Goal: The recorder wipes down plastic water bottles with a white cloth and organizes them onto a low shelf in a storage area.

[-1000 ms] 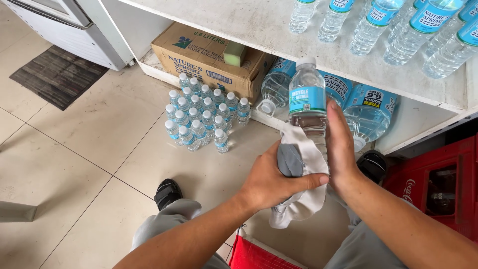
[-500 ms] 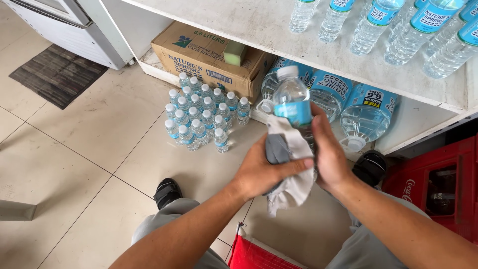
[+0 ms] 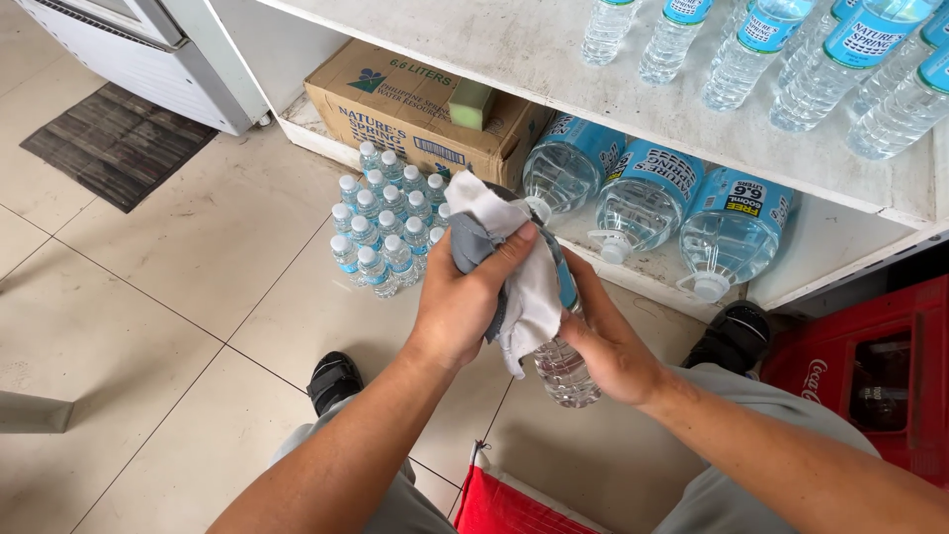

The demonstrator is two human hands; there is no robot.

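- Since a second ago you have tipped the water bottle over: it stood upright with its blue label showing, and now it slants with its base toward you and its top end buried under the cloth.
- Your left hand has slid up with the cloth and is closed around the covered upper part of the bottle, thumb across the front of the fabric.
- Your right hand is wrapped around the bottle's lower body, fingers curled tight on the clear plastic just above the base.
- So the bottle sits between both hands, in the air above the tiled floor, over your knees.
- Below your wrists, at the bottom edge, a red crate shows between your legs.
- Your black shoes rest on the tiles either side.
- Just beyond your left hand, a pack of small bottles with white caps stands on the floor.
- Behind that pack, a cardboard box lies under the shelf with a green sponge on top of it.
- Beside the box, three large jugs lie on their sides, caps toward you.
- To your right stands another red crate.
- Farthest off, a row of bottles stands on the white shelf, and a dark mat lies at far left.
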